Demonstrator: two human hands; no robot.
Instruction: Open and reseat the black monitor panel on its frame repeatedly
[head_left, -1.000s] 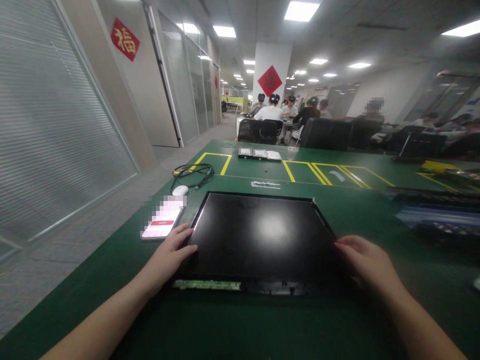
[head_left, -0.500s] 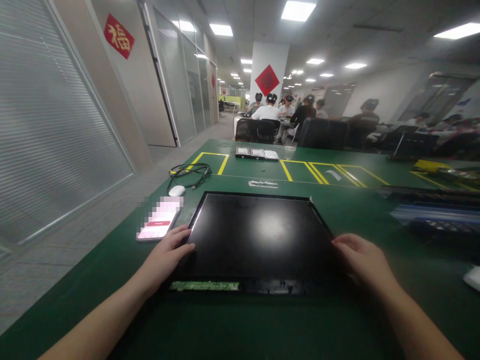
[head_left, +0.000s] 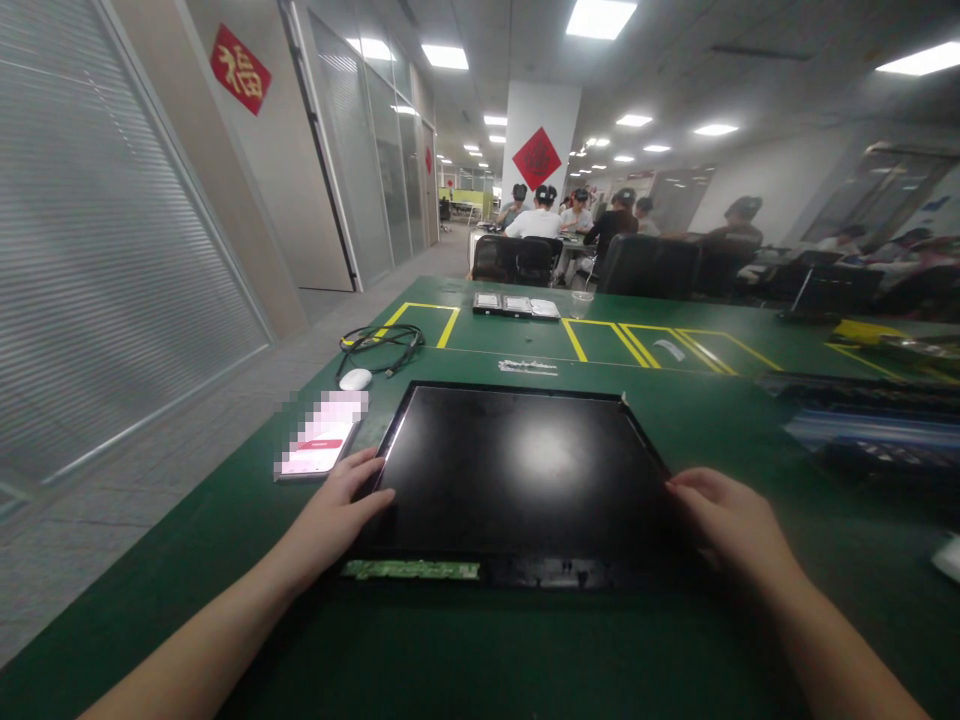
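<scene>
A black flat display panel (head_left: 510, 470) lies face up on the green table in front of me, with a ceiling light mirrored in its screen. Along its near edge runs a narrow green circuit board (head_left: 411, 570). My left hand (head_left: 341, 505) grips the panel's left side, thumb on top at the rim and fingers along the edge. At the right side, my right hand (head_left: 724, 510) pinches the rim between thumb and fingers; its lower fingers are partly hidden in shadow.
Left of the panel lie a lit phone (head_left: 322, 435), a white mouse (head_left: 355, 380) and a coiled black cable (head_left: 382, 345). Farther back on the table (head_left: 510, 660) are several boxed drive-like units (head_left: 516, 306) and white strips (head_left: 527, 367). Blurred dark parts (head_left: 862, 440) lie right. People sit beyond.
Both hands keep their hold on the panel's sides. The whole view has shifted very slightly; nothing on the table has visibly moved.
</scene>
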